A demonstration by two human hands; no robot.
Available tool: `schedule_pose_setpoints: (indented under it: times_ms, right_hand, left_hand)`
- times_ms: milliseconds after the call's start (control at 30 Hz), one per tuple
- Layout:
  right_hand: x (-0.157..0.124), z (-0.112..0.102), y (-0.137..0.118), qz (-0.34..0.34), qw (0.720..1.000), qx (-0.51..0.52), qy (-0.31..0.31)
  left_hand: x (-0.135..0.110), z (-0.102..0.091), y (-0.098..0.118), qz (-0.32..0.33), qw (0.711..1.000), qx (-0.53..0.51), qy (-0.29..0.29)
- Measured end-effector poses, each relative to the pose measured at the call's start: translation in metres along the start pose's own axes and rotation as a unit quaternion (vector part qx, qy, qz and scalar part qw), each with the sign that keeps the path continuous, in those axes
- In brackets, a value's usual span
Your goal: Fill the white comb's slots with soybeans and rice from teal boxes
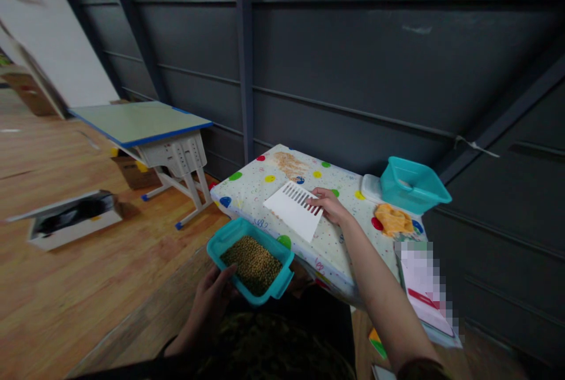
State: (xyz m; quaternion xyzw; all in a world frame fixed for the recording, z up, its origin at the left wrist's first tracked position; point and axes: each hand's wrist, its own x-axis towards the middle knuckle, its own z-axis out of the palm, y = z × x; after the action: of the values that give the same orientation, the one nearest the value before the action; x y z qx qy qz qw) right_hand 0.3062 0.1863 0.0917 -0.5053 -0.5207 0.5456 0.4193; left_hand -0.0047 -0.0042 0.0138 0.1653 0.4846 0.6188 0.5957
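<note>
My left hand (210, 295) grips the near side of a teal plastic container (229, 237) filled with small brownish-green beans (251, 262), held just off the near-left edge of the table. My right hand (330, 205) rests on the slotted end of a white flat plastic lid or sieve plate (291, 210) lying on the table's spotted cloth (265, 189); its fingers are closed on that edge. A patch of light brown grains (289, 163) lies on the cloth at the far side.
A second teal tub (412, 185) sits on a white lid at the table's right end, with an orange cloth (392, 219) in front of it. A paper pad (426, 286) lies at the near right. A school desk (141, 124) and a box (70, 218) stand to the left on the wooden floor.
</note>
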Motion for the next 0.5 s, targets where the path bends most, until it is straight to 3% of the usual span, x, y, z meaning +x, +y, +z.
schedule_pose_setpoints:
  times_ms: [300,400,500]
  right_hand:
    - [-0.014,0.025,-0.012,0.037,0.987,0.000,-0.156]
    - [-0.012,0.023,-0.014,0.012,0.994,0.021,-0.102]
    - [-0.004,0.014,-0.012,-0.032,0.997,0.057,0.042]
  left_hand:
    - [0.004,-0.002,0.003,0.003,1.000,0.017,-0.004]
    - [0.005,-0.003,0.006,0.005,1.000,0.024,-0.010]
    - [0.007,-0.005,0.007,0.007,1.000,0.029,-0.010]
